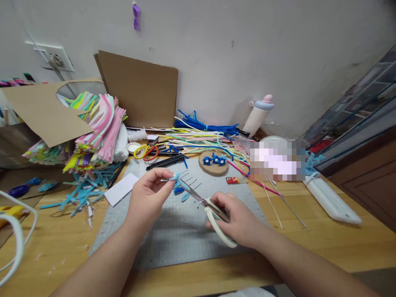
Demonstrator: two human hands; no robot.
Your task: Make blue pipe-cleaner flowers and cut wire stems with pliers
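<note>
The table (198, 276) is of lt. wood w/ visible grain. Approx. in its middle lies a grey mat (173, 239). On the l. side there are lt.-blue strips (83, 189), in a loose heap, & a white card (122, 189) just beside them. On the r. side lie two thin wires (291, 207) &, near the table's r. edge, a long white pack (332, 202).

White-handled scissors (203, 202) — tips angled toward a small light-blue fuzzy piece (176, 177)

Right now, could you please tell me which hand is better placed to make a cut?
Probably the right hand: it holds the white-handled scissors, blades pointing toward the light-blue piece, while the left hand pinches that piece.
</note>
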